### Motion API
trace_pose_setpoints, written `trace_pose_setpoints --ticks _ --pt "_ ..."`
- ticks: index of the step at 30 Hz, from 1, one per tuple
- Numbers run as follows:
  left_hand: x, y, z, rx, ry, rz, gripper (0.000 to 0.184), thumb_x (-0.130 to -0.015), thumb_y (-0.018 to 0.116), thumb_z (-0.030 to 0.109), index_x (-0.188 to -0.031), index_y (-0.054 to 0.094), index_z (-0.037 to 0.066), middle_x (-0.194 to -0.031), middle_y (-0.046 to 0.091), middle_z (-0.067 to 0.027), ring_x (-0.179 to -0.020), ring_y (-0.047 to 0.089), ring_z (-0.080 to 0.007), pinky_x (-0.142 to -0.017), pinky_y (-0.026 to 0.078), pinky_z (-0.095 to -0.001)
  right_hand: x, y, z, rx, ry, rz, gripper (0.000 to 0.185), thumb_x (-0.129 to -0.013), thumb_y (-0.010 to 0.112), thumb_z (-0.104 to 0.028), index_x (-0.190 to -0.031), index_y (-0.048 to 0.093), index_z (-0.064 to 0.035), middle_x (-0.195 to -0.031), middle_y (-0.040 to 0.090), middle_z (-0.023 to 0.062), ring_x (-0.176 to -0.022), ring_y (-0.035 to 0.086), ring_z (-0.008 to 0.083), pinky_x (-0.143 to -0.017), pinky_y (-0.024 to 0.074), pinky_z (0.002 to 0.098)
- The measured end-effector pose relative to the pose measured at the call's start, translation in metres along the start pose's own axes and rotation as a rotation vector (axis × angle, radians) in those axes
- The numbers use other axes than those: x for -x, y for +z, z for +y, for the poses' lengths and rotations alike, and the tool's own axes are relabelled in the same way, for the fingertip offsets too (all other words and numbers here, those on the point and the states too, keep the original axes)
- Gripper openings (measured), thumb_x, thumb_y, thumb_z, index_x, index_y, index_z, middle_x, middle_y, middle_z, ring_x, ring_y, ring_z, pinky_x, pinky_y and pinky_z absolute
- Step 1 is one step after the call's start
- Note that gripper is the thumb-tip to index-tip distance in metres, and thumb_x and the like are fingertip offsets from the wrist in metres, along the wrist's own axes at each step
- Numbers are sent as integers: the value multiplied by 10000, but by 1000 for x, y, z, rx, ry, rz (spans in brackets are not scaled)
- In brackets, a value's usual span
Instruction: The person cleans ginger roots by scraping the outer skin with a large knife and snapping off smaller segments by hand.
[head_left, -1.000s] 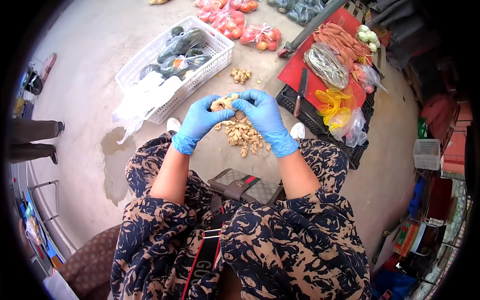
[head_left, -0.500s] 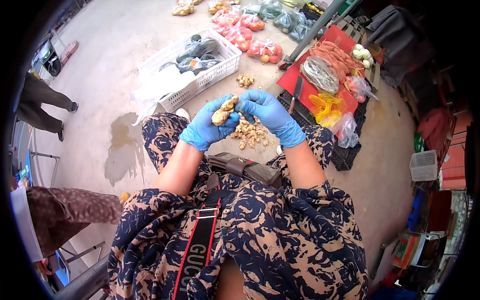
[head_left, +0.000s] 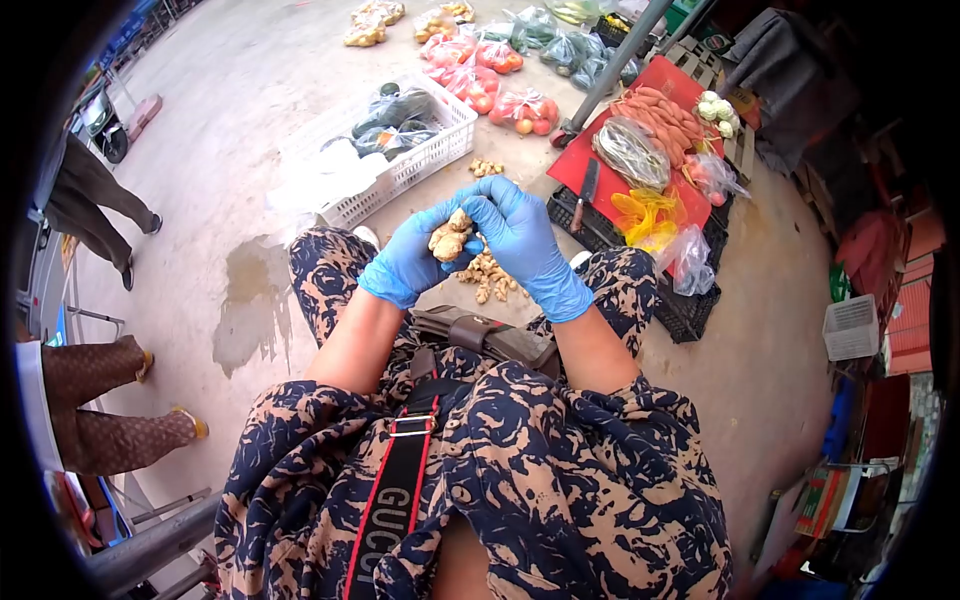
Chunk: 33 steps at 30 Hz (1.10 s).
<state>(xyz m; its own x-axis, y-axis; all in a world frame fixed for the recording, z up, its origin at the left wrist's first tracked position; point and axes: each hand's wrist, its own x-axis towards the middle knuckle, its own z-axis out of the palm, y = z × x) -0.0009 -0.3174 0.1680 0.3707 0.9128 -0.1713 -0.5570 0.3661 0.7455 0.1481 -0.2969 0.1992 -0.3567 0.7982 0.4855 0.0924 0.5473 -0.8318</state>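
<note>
My left hand (head_left: 412,262), in a blue glove, is closed around a knobbly piece of ginger (head_left: 450,238) and holds it up in front of my knees. My right hand (head_left: 522,240), gloved the same way, has its thumb and fingers pinched at the upper end of that piece; the exact fingertip contact is partly hidden. Below both hands, a pile of ginger pieces (head_left: 487,280) lies on the ground between my legs. A smaller clump of ginger (head_left: 486,167) lies just beyond my hands.
A white crate (head_left: 455,130) with bagged dark green vegetables stands ahead on the left. Bags of tomatoes (head_left: 525,112) lie behind it. To the right, a knife (head_left: 588,185) rests near a red board (head_left: 578,152) with carrots (head_left: 655,115). Two people's legs (head_left: 100,200) show at left.
The ginger piece has been turned in my left hand, and my right fingers have moved onto its upper end. At left, the nearer person's legs have shifted.
</note>
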Motion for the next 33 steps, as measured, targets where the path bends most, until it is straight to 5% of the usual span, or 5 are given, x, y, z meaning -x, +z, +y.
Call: trace_pose_setpoints --ticks 1,4,8,20,33 --pt "-2 -9 0 264 -134 -165 237 -854 547 268 -922 561 41 -750 560 -62 -651 538 -150 -501 444 -249 0 4 5 -35 -73 49 193 -880 541 -198 -927 564 -11 -596 495 -2 -493 466 91 -469 399 217" --pt "2 -7 -5 355 -115 -25 244 -844 566 287 -882 572 46 -747 565 -62 -630 540 -160 -497 443 -246 1 -12 -3 -886 575 -101 268 -918 470 -265 -878 559 -15 -582 476 -6 -462 437 81 -401 328 203" --pt "6 1 9 129 -70 -55 311 -860 531 350 -905 582 47 -802 595 -75 -648 578 -173 -507 450 -239 5 -9 15 -1053 716 -100 291 -932 423 -281 -878 549 -25 -625 476 -3 -456 421 64 -381 306 182" --pt "-2 -2 1 -535 374 282 283 -914 479 274 -976 585 19 -823 594 -17 -741 533 -77 -651 431 -211 12 7 21 196 -113 34 287 -860 575 -235 -1030 556 -4 -776 634 119 -651 590 144 -596 471 289" --pt "2 -5 6 -65 158 89 308 -906 453 324 -869 542 32 -728 580 -65 -563 589 -182 -477 455 -243 13 -7 25 -680 509 -112 366 -940 402 -371 -838 548 -51 -603 487 -3 -453 407 55 -389 315 196"
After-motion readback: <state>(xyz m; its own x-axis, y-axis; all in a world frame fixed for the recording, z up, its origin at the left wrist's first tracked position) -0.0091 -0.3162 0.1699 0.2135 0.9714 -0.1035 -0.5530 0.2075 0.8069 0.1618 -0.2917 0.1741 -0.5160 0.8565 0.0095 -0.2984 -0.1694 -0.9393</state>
